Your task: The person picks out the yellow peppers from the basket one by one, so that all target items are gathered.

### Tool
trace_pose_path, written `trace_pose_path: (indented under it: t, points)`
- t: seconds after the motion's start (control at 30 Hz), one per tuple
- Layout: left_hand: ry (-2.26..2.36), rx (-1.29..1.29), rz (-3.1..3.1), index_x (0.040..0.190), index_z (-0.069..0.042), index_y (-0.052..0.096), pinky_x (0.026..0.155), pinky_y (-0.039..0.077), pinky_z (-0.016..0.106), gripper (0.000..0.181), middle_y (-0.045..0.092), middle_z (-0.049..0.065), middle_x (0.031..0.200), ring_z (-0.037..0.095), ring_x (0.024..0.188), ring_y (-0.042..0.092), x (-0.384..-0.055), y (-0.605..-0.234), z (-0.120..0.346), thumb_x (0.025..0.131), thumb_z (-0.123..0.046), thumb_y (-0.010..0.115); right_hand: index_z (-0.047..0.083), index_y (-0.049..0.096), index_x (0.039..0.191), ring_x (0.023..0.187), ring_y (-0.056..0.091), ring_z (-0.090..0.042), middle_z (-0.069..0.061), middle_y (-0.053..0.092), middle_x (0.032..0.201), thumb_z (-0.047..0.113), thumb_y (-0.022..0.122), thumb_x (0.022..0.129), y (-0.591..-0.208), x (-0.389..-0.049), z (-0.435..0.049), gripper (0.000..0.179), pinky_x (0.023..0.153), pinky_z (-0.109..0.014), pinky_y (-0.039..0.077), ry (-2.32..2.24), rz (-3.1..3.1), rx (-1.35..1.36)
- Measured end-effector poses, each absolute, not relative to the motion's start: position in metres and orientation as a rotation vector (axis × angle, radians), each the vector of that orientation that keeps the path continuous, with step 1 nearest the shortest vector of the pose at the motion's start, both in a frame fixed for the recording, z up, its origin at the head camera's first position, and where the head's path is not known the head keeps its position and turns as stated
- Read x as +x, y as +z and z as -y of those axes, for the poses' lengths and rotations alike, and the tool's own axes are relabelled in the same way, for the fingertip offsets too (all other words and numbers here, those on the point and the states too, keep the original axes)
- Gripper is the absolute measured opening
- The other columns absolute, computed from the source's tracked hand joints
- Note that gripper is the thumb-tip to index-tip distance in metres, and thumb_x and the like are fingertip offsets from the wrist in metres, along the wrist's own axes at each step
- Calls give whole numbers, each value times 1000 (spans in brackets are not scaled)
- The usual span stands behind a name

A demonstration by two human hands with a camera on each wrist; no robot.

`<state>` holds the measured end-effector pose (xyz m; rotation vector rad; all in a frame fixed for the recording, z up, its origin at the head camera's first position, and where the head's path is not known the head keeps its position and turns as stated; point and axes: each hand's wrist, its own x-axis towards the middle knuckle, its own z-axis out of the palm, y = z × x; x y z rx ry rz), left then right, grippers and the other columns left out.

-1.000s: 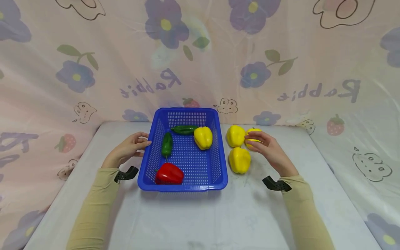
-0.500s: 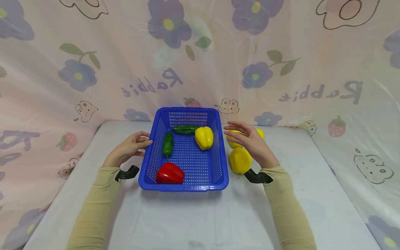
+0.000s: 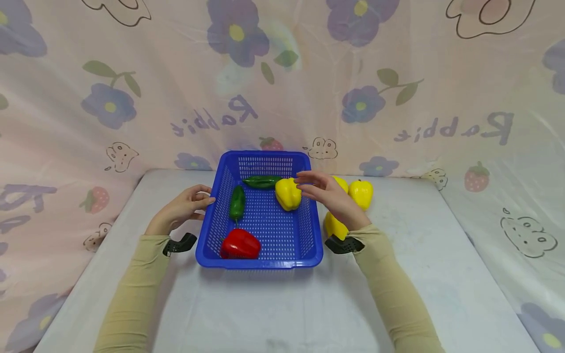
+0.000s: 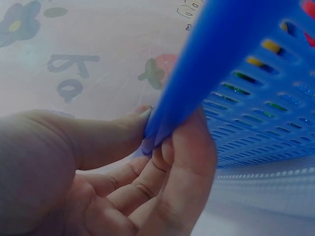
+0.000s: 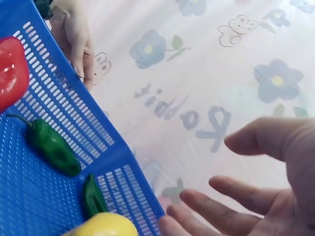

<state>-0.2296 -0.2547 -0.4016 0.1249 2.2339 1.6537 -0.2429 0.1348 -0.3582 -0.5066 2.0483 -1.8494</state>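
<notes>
My left hand pinches the left rim of a blue plastic basket; in the left wrist view the thumb and fingers lie on either side of that rim. My right hand hovers over the basket's right rim, fingers apart and holding nothing. Its fingertips are near a yellow bell pepper inside; whether they touch cannot be told. Also in the basket lie a red bell pepper at the front left, a green pepper along the left side and another green pepper at the back.
Right of the basket, three yellow bell peppers stand on the white table. One pepper is fully visible; the front pepper and back pepper are partly behind my right hand. A printed curtain hangs behind.
My right hand has moved left, from beside the loose yellow peppers to above the basket's right rim, with nothing in it. The left hand and the peppers have stayed in place.
</notes>
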Motion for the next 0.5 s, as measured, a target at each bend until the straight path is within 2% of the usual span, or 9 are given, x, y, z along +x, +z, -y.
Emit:
trace_pose_path:
  t: [0.23,0.5]
  points:
    - [1656,138,-2229,133,3,33,79,56,42,51,55,23,114,26,92,61,-230,-402,255,97,-22,58,7,45,138,128,42,-35,-11,48,136,23,56,98,-356,-248,-116,44,105,-41,38,-1782,-2075,-465]
    - [1661,155,-2226,133,4,33,78,56,40,51,56,20,110,24,90,62,-229,-402,256,97,-22,58,7,44,138,129,41,-31,-11,45,138,25,54,98,-359,-261,-101,45,107,-44,34,-1708,-2070,-362]
